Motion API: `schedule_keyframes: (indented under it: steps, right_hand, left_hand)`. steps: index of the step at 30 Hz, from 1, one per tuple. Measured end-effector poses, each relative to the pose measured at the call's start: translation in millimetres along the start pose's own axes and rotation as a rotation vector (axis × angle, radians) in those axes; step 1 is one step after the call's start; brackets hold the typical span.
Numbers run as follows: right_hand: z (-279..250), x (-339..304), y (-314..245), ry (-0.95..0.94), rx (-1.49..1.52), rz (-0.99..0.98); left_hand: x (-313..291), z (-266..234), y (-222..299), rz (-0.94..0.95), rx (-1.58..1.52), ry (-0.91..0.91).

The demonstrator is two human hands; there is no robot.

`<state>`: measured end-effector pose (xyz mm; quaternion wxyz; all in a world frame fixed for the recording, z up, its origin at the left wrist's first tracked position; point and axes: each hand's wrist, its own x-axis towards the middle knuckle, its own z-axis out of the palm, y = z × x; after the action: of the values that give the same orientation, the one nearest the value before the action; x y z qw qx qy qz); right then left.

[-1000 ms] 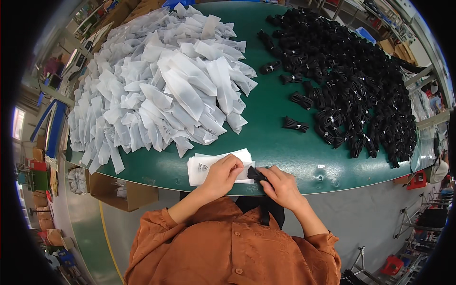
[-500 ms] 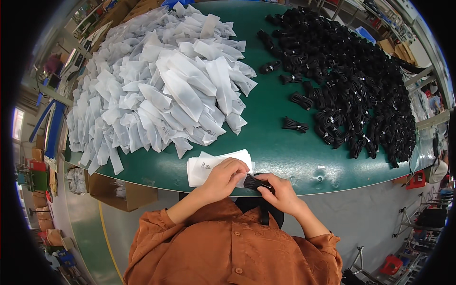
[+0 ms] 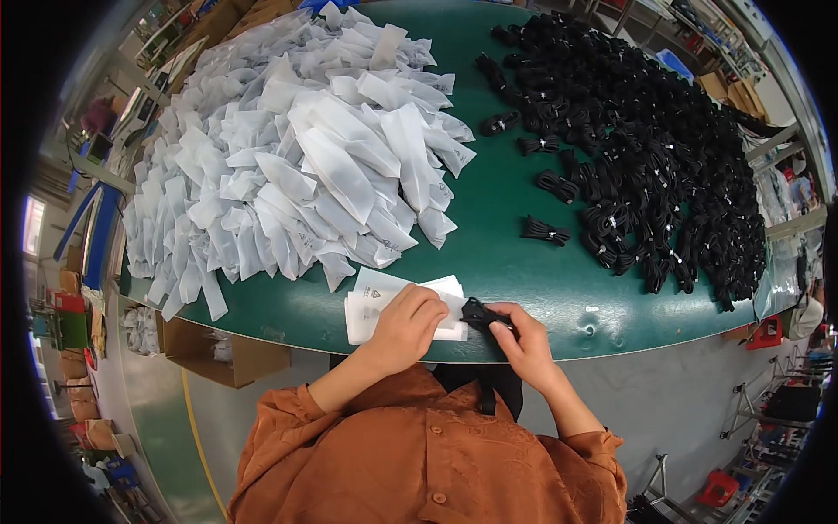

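At the near edge of the table, my left hand is closed with its fingers pinching a thin white translucent pouch. The pouch lies at an angle over a flat stack of similar pouches. Beside it, my right hand grips a coiled black cable. One end of that cable points left, close to the fingers of my left hand and the pouch's right end. Whether the cable's tip is inside the pouch's mouth, I cannot tell.
A large heap of filled white pouches covers the left of the green table. Many coiled black cables are piled on the right, with a few loose ones nearer the middle. A cardboard box stands below the left edge.
My right hand has shifted slightly right and up with the cable, whose end now shows clear of my left fingers. The top pouch has turned, its far corner rising above the stack.
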<state>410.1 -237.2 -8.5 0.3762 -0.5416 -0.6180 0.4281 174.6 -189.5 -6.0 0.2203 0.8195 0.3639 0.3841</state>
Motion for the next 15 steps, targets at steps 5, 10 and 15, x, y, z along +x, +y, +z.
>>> schedule_keyframes:
  steps: [5,10,15]
  right_hand:
    - [-2,-4,0,-0.036,0.233,0.229]
    - [-1,-5,5,-0.161,0.565,0.423]
    - [8,1,2,-0.127,0.665,0.609]
  left_hand:
    - [-9,5,-1,-0.258,-0.179,-0.126]
    - [-8,0,0,-0.395,-0.287,-0.135]
    - [-10,1,1,-0.38,-0.379,-0.126]
